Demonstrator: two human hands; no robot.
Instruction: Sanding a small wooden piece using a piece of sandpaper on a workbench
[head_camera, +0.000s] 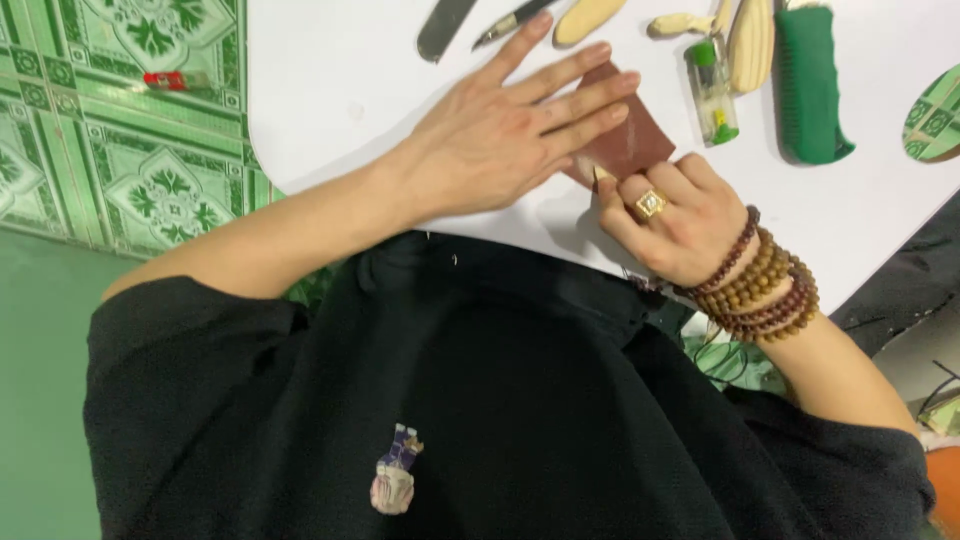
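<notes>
My left hand (500, 135) lies flat with its fingers spread, pressing down on a reddish-brown sheet of sandpaper (640, 140) on the white table (340, 90). My right hand (680, 220), with a gold ring and several bead bracelets at the wrist, pinches a small pale wooden piece (603, 175). The piece touches the near edge of the sandpaper. Most of the sheet is hidden under my left fingers.
Along the table's far edge lie a dark flat blade (443, 28), a thin carving knife (510, 22), pale carved wooden pieces (750, 40), a clear lighter with a green top (712, 90) and a green ribbed handle (810, 85). A green patterned tile floor (130, 130) is at left.
</notes>
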